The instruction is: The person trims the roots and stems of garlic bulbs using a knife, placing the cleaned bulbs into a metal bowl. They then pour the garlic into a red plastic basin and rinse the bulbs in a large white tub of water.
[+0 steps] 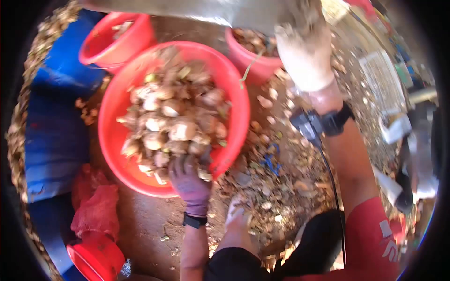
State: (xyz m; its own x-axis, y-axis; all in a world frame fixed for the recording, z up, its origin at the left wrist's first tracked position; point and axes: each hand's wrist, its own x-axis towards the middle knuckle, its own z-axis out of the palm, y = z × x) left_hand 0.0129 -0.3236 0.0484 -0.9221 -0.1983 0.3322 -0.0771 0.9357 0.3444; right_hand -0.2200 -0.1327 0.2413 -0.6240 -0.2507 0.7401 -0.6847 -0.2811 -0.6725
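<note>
A wide red basin [107, 100] holds a heap of brown-skinned bulbs [176, 112] with pale patches. My left hand [190, 182], in a purple glove, reaches over the near rim, its fingers curled around a bulb at the edge of the heap; the fingertips are partly hidden. High at the right, my right hand [303, 56], in a dirty whitish glove, closes on the end of a broad grey metal blade [187, 8]. The blade runs across the top of the view, close to the camera, and is blurred and cut off by the frame.
Behind the basin are a smaller red tub [117, 40] and a red bucket [255, 63] of brown bits. Blue barrels [56, 145] line the left, near red netting [96, 210]. Peelings [267, 187] litter the floor. A cable [330, 171] hangs from my right wrist.
</note>
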